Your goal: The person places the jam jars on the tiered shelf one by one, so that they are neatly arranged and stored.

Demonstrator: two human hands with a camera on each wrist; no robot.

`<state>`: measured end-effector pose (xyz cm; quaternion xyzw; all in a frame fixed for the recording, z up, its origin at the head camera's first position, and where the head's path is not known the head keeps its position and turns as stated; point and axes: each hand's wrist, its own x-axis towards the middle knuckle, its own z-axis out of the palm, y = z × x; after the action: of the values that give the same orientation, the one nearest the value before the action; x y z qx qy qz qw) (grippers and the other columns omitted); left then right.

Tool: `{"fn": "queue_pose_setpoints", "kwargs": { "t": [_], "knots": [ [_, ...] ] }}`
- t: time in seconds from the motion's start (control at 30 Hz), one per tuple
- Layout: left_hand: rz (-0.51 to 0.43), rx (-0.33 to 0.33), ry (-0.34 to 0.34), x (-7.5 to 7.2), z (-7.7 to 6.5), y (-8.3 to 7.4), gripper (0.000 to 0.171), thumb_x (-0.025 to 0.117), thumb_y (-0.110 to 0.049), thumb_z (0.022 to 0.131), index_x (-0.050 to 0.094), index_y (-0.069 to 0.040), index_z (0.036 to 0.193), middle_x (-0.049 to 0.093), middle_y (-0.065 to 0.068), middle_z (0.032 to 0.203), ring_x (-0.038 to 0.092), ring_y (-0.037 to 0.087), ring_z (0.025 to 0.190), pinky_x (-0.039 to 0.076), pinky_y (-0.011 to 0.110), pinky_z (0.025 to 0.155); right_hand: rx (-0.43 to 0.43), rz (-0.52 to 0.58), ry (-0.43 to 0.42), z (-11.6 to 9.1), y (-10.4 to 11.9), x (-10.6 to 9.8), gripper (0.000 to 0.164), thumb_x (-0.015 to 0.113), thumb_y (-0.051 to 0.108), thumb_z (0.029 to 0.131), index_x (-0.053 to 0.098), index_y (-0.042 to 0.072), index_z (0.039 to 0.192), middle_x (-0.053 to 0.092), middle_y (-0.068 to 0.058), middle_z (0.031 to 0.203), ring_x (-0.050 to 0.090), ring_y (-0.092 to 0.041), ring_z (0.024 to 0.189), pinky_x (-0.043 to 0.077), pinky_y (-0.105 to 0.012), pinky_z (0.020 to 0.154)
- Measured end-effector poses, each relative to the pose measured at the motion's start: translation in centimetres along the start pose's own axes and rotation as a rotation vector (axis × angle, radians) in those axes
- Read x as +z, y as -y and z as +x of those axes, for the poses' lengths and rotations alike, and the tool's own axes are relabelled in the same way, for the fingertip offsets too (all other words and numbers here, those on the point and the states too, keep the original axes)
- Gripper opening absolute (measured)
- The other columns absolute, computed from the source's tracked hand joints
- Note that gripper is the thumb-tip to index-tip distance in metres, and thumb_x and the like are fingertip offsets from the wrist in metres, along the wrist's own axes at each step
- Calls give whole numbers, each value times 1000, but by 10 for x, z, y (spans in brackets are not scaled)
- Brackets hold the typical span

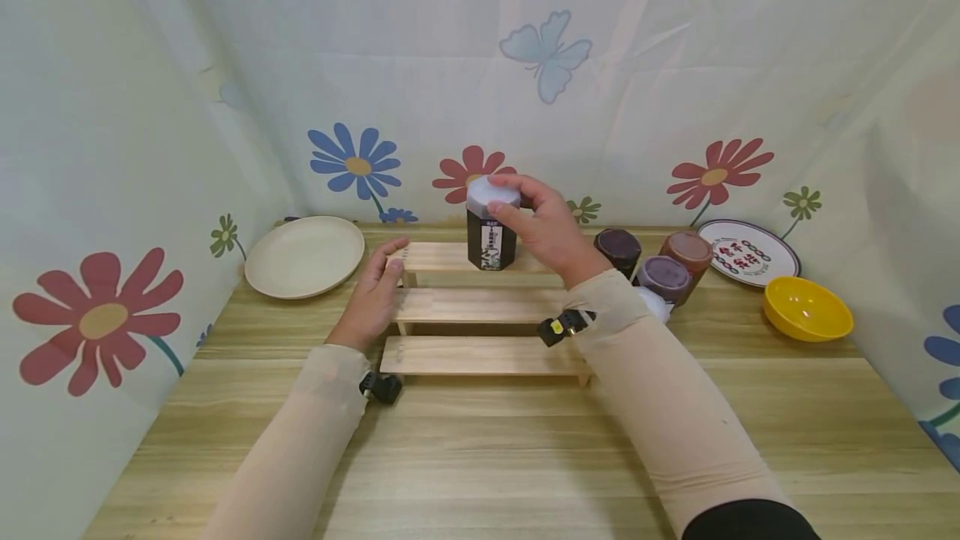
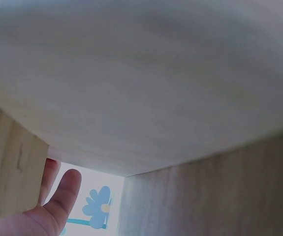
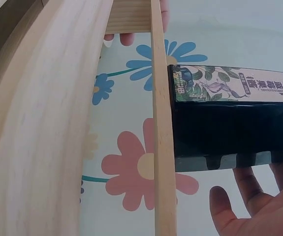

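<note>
A dark hexagonal jam jar [image 1: 491, 236] with a pale lid and a printed label stands upright at the top tier of a three-tier wooden rack [image 1: 480, 307]. My right hand [image 1: 551, 227] holds it by the lid, thumb at the front and fingers around the far side. In the right wrist view, the base of the jar [image 3: 235, 125] meets the edge of the top board [image 3: 162, 147]. At the rack's left end, my left hand [image 1: 375, 290] grips the top tier, its thumb towards the front. The left wrist view shows the thumb [image 2: 67, 194] beside a wooden side panel [image 2: 13, 167].
Right of the rack, partly behind my right forearm, stand several jars, among them a dark one [image 1: 617, 250], a purple one [image 1: 663, 277] and a reddish one [image 1: 687, 255]. Farther right are a patterned plate [image 1: 750, 252] and a yellow bowl [image 1: 807, 309]. A cream plate [image 1: 305, 257] lies back left.
</note>
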<state>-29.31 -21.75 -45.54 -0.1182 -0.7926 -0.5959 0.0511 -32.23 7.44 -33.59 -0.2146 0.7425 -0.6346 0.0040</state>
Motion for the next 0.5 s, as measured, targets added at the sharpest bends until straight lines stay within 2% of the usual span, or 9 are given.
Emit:
{"fn": "queue_pose_setpoints", "kwargs": {
  "t": [0.23,0.5],
  "knots": [
    [6,3,0,0,0,0,48,32,-36,117,37,-19,161,28,9,171,36,39,150,27,60,122,-1,-3,-2,-1,1,1,41,68,16,104,61,11,144,55,-13,142,53,-27,119,53,-41,99],
    [-5,1,12,1,0,0,48,33,-38,116,37,-20,161,26,7,172,35,36,151,27,59,122,13,-17,-4,-1,1,2,41,68,18,104,62,14,145,55,-13,144,53,-28,122,52,-45,103]
  ]
}}
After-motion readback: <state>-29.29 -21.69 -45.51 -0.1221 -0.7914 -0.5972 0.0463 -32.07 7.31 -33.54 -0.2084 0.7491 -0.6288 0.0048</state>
